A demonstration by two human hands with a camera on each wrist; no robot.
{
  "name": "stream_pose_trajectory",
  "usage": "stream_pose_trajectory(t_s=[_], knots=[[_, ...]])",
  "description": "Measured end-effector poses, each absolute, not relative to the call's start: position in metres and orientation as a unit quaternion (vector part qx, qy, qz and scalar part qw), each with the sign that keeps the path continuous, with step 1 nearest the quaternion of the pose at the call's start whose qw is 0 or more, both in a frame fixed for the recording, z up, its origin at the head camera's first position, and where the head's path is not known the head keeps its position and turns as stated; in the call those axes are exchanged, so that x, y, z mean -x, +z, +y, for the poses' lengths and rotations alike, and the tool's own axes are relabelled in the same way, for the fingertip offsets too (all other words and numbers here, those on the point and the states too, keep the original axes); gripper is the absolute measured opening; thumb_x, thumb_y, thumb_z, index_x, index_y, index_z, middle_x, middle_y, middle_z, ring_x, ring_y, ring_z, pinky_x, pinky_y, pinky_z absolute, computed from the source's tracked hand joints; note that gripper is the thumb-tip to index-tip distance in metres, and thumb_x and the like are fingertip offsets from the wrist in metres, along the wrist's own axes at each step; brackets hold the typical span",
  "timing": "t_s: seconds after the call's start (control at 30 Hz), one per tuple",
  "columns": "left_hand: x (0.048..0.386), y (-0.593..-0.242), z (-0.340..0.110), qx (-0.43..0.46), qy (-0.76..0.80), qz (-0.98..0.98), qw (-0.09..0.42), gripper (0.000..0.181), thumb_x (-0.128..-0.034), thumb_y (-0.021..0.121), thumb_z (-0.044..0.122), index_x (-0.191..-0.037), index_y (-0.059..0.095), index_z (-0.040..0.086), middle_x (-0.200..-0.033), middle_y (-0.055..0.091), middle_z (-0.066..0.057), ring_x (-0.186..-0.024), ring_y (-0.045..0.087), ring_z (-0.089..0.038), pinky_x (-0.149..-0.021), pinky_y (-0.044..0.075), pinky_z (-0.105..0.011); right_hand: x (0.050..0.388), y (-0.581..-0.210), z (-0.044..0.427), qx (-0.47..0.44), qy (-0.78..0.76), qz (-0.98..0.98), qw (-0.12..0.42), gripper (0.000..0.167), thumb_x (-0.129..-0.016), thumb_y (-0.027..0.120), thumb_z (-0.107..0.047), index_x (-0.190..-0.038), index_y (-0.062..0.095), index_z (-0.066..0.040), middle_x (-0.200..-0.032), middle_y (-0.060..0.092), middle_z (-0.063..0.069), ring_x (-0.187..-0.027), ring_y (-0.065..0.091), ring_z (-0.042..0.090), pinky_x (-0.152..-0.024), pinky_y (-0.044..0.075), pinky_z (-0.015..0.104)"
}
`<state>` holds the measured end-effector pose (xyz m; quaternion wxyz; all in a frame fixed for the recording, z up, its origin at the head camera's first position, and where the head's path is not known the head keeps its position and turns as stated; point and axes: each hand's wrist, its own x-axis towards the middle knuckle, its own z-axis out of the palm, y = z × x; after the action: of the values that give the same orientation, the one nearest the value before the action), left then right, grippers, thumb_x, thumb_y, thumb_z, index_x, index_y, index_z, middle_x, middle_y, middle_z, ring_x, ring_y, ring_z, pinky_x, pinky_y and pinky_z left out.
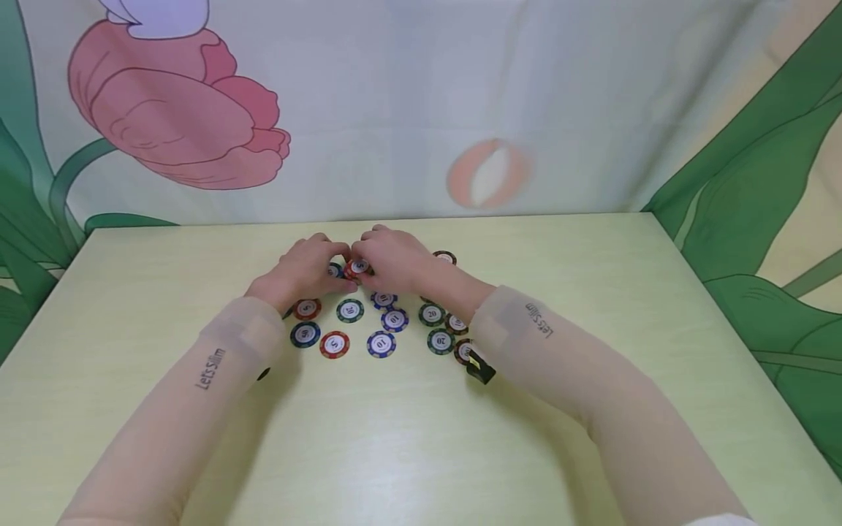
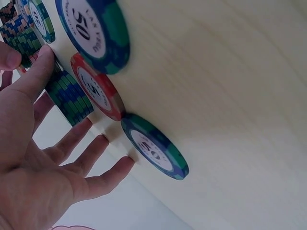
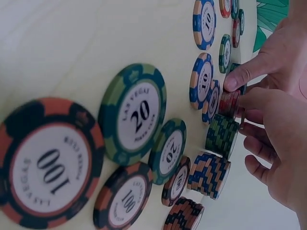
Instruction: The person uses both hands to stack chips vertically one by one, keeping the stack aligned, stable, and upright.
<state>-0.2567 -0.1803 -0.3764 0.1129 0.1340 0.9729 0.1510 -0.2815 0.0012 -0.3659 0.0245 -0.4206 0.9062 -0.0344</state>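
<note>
Red chips (image 1: 357, 268) stand in a short stack (image 3: 230, 104) between the hands. My right hand (image 1: 397, 259) pinches this stack, its thumb on the near side and fingers behind; the right wrist view shows the same hand (image 3: 280, 134). My left hand (image 1: 299, 272) has its thumb by the red stack. In the left wrist view the left hand's (image 2: 53, 158) fingers are spread behind a blue-green chip stack (image 2: 71, 98). That stack's top (image 1: 335, 269) shows between thumb and fingers in the head view. Fingers partly hide both stacks.
Loose chips lie nearer the front: a blue 50 (image 1: 305, 334), a red 5 (image 1: 335, 344), a blue 10 (image 1: 381, 344) and a green 20 (image 1: 441, 341). Green (image 3: 222, 135), blue-orange (image 3: 209, 175) and black-orange stacks (image 3: 184, 215) stand right of the red one. A curtain hangs behind the table.
</note>
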Motion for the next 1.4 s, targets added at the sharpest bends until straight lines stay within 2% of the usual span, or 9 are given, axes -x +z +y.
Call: stream_pose_trajectory(t_s=[0.4, 0.67, 0.87, 1.03, 1.13, 1.27, 1.4], knots=[[0.257, -0.377, -0.180, -0.128, 0.149, 0.974, 0.113, 0.056, -0.0933, 0.078, 0.032, -0.140, 0.060, 0.008, -0.135, 0.053, -0.022, -0.123, 0.046, -0.043, -0.105, 0.039, -0.063, 0.284, -0.371, -0.006, 0.415, -0.009, 0.910, 0.019, 0.021, -0.100, 0.067, -0.031, -0.114, 0.072, -0.017, -0.107, 0.070, -0.001, -0.102, 0.057, 0.019, -0.084, 0.050, 0.035], [0.257, -0.377, -0.180, -0.128, 0.146, 0.975, 0.111, 0.056, -0.0930, 0.078, 0.033, -0.140, 0.060, 0.007, -0.135, 0.053, -0.023, -0.122, 0.048, -0.043, -0.105, 0.040, -0.062, 0.285, -0.373, -0.001, 0.403, -0.021, 0.915, 0.024, 0.029, -0.098, 0.069, -0.041, -0.121, 0.070, -0.023, -0.115, 0.069, -0.006, -0.113, 0.054, 0.021, -0.099, 0.040, 0.052], [0.257, -0.378, -0.180, -0.131, 0.148, 0.974, 0.108, 0.053, -0.0925, 0.079, 0.032, -0.136, 0.061, 0.008, -0.132, 0.054, -0.021, -0.119, 0.048, -0.041, -0.105, 0.040, -0.059, 0.286, -0.376, 0.000, 0.402, -0.029, 0.915, 0.024, 0.024, -0.098, 0.070, -0.040, -0.117, 0.071, -0.025, -0.112, 0.069, -0.008, -0.111, 0.054, 0.020, -0.100, 0.038, 0.054], [0.257, -0.378, -0.179, -0.133, 0.148, 0.974, 0.108, 0.051, -0.0921, 0.080, 0.032, -0.134, 0.062, 0.008, -0.132, 0.054, -0.022, -0.119, 0.049, -0.041, -0.106, 0.041, -0.058, 0.286, -0.372, 0.010, 0.394, -0.041, 0.918, 0.026, 0.034, -0.098, 0.070, -0.041, -0.125, 0.069, -0.021, -0.123, 0.067, -0.003, -0.120, 0.054, 0.023, -0.103, 0.039, 0.053], [0.257, -0.378, -0.179, -0.135, 0.145, 0.974, 0.108, 0.050, -0.0917, 0.080, 0.032, -0.133, 0.063, 0.009, -0.133, 0.054, -0.023, -0.120, 0.049, -0.041, -0.105, 0.041, -0.059, 0.288, -0.364, 0.026, 0.388, -0.074, 0.918, 0.031, 0.040, -0.098, 0.070, -0.038, -0.130, 0.067, -0.015, -0.129, 0.065, 0.003, -0.122, 0.054, 0.024, -0.102, 0.042, 0.046], [0.257, -0.378, -0.179, -0.128, 0.145, 0.975, 0.113, 0.052, -0.0914, 0.080, 0.034, -0.134, 0.063, 0.010, -0.136, 0.052, -0.023, -0.123, 0.047, -0.042, -0.105, 0.041, -0.059, 0.295, -0.353, 0.056, 0.384, -0.135, 0.913, 0.037, 0.041, -0.099, 0.069, -0.032, -0.130, 0.066, -0.007, -0.127, 0.066, 0.010, -0.118, 0.057, 0.026, -0.100, 0.045, 0.040], [0.256, -0.377, -0.179, -0.129, 0.146, 0.973, 0.120, 0.052, -0.0918, 0.080, 0.033, -0.134, 0.062, 0.009, -0.137, 0.051, -0.023, -0.123, 0.046, -0.042, -0.106, 0.040, -0.058, 0.301, -0.349, 0.086, 0.375, -0.164, 0.911, 0.052, 0.041, -0.099, 0.066, -0.029, -0.130, 0.065, -0.002, -0.124, 0.066, 0.014, -0.117, 0.058, 0.030, -0.100, 0.045, 0.042]])
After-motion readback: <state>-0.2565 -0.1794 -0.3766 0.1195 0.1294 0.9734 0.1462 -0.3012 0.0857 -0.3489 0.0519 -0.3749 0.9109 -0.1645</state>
